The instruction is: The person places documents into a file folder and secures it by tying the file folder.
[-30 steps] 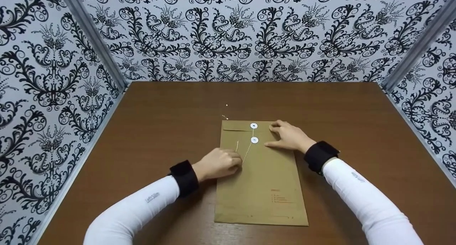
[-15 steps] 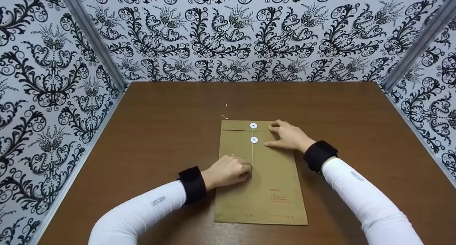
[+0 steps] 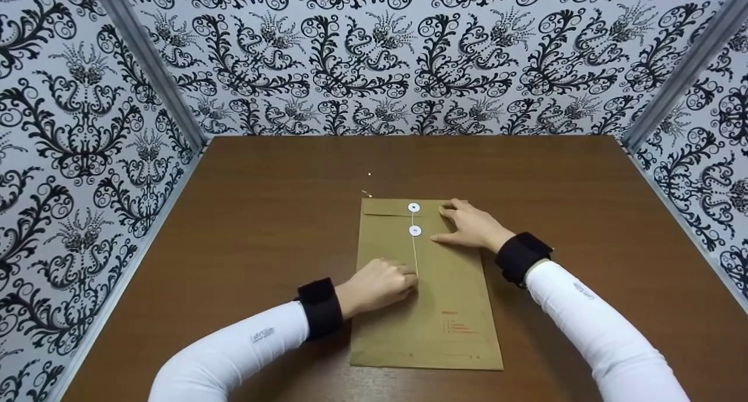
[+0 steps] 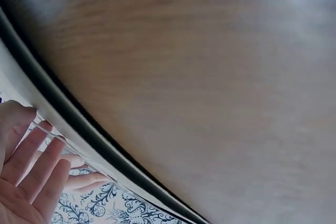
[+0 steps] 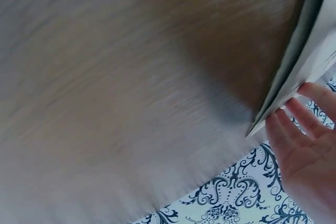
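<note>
A brown paper string-tie envelope [image 3: 426, 346] lies flat on the table, flap end away from me. Two white discs, an upper one [image 3: 414, 207] on the flap and a lower one [image 3: 415, 231] beneath it, are joined by a thin string [image 3: 415, 255]. My left hand [image 3: 381, 284] pinches that string over the envelope's middle, pulling it fairly straight from the lower disc. Fingers and thumb spread, my right hand [image 3: 471, 224] rests on the envelope's upper right edge. In the right wrist view, its fingertips [image 5: 272, 120] touch the envelope's edge [image 5: 315, 40].
Short light scraps [image 3: 366, 193] lie just beyond the envelope's upper left corner, with a tiny white speck [image 3: 369, 174] farther back. The brown wooden table [image 3: 263, 215] meets patterned walls [image 3: 362, 57] at the back and sides.
My left hand has moved right and slightly towards me, swinging the string from a leftward slant to nearly straight down. The string's loose end no longer shows. My right hand has stayed put.
</note>
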`<state>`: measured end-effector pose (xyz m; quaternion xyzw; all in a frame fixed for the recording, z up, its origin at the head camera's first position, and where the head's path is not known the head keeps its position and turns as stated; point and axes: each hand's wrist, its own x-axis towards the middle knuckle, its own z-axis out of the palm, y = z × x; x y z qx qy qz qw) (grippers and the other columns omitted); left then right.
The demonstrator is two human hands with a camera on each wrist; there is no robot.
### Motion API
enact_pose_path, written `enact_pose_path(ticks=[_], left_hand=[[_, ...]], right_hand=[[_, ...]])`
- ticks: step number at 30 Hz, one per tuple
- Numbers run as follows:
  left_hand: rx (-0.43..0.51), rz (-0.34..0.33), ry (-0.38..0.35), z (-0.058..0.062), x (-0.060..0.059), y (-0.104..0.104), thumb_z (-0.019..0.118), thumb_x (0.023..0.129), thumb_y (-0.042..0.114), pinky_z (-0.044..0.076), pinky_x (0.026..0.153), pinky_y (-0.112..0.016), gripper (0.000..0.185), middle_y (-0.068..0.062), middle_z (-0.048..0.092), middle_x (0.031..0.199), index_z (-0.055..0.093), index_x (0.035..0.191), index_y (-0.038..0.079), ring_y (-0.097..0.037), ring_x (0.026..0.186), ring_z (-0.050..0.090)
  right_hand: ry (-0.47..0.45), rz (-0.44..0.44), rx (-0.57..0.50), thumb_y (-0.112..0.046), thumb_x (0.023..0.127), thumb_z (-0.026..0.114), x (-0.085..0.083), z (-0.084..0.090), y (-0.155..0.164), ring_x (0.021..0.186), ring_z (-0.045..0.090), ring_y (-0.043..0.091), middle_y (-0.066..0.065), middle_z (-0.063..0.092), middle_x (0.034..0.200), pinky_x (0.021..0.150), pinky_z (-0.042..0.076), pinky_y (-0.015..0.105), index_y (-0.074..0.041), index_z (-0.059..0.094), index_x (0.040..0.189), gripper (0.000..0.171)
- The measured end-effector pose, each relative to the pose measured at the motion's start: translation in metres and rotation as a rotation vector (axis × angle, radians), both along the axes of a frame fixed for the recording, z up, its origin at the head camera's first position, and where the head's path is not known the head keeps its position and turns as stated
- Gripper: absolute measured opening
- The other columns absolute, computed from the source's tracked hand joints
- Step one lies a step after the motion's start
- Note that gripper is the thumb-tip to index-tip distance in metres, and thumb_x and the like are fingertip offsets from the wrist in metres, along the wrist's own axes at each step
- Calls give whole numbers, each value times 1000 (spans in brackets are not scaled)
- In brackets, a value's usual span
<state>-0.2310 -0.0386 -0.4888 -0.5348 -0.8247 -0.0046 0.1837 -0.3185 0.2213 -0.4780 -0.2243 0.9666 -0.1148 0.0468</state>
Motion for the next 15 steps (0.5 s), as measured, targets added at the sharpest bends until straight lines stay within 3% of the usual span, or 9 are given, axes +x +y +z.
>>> enact_pose_path(ticks=[3, 8, 11, 15], left_hand=[[-23, -12, -8, 1, 0, -2, 73, 92, 24, 57, 70, -23, 4, 11, 75, 88, 75, 89, 22, -8, 82, 70], [-28, -47, -4, 8, 2, -5, 72, 93, 33, 57, 71, -24, 11, 11, 74, 87, 74, 88, 23, -8, 82, 70], [32, -42, 12, 13, 1, -9, 73, 92, 32, 56, 65, -25, 13, 10, 72, 82, 72, 84, 22, -9, 75, 68], [150, 27, 9, 18, -8, -18, 75, 90, 26, 53, 58, -25, 14, 9, 70, 75, 70, 79, 20, -10, 67, 64]], right_hand=[[-10, -3, -10, -51, 92, 70, 0, 1, -2, 146, 40, 53, 28, 45, 156, 119, 38, 60, 6, 50, 147, 81], [46, -2, -77, -46, 88, 77, 2, 0, 1, 143, 47, 47, 26, 52, 152, 118, 39, 59, 5, 58, 140, 75], [110, 0, -136, -44, 87, 79, 4, -1, 6, 138, 53, 42, 23, 58, 147, 115, 43, 58, 0, 66, 132, 64], [240, 5, -188, -36, 89, 79, 6, 0, 16, 125, 63, 40, 20, 66, 135, 106, 49, 57, -3, 72, 122, 47]])
